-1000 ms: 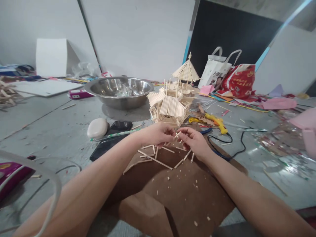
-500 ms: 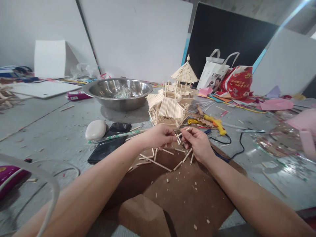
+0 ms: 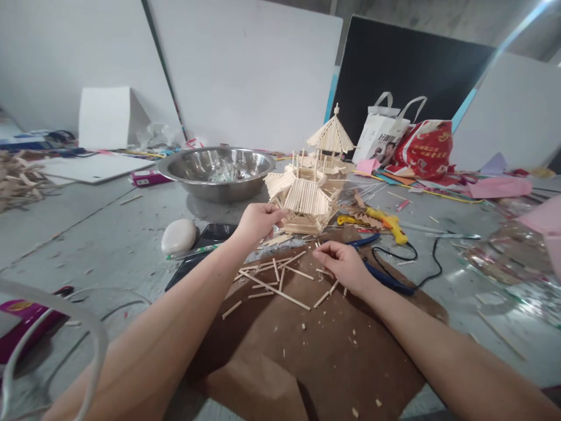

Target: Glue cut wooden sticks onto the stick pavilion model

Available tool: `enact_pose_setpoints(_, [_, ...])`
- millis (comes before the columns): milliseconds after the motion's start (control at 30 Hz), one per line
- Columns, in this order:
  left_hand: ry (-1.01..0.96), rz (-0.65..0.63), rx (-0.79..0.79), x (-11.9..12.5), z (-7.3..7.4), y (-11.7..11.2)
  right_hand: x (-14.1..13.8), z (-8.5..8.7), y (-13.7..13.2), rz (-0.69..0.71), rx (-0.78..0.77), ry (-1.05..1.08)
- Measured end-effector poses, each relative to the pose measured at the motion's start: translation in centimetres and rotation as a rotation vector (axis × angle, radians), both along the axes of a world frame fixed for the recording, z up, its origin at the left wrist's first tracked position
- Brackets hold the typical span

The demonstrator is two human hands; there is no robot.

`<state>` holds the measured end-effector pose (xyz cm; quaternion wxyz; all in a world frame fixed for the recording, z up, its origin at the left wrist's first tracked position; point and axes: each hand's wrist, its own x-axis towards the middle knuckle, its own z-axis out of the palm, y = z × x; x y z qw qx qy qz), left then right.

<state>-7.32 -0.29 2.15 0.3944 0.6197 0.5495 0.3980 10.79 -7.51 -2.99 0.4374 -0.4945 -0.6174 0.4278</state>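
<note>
A model pavilion (image 3: 309,199) built of thin wooden sticks stands ahead, with slatted lower roofs. My left hand (image 3: 260,223) is raised at its lower left side. The thumb and fingers are pinched together, and what lies between them is too small to make out. Low over the brown board (image 3: 263,333), my right hand (image 3: 344,264) has its fingertips closed at a short wooden stick (image 3: 318,245). Cut sticks (image 3: 280,295) lie scattered on the board between my forearms. Blue-handled pliers (image 3: 388,279) are partly hidden behind my right hand.
A steel basin (image 3: 219,190) stands left of the model, with a white rounded object (image 3: 178,236) and a black phone (image 3: 214,234) nearer. To the right lie a yellow glue gun (image 3: 388,222) with a black cord and crumpled clear plastic (image 3: 499,251). Bags (image 3: 423,149) stand behind.
My hands have moved apart. The left has gone up and left towards the model, while the right has dropped slightly, uncovering more of the pliers and the sticks. The view has shifted a little.
</note>
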Motion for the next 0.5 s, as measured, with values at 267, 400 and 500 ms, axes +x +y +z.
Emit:
enact_pose_setpoints(267, [0.098, 0.036, -0.018, 0.0, 0.0, 1.1, 0.0, -0.2, 0.1, 0.033, 0.016, -0.095])
enact_pose_setpoints(400, [0.078, 0.028, -0.051, 0.3, 0.1, 1.3, -0.1, 0.0, 0.0, 0.04, 0.018, -0.101])
enact_pose_setpoints(500, [0.0, 0.006, -0.079, 0.3, 0.1, 1.5, -0.2, 0.2, -0.1, 0.035, 0.018, -0.106])
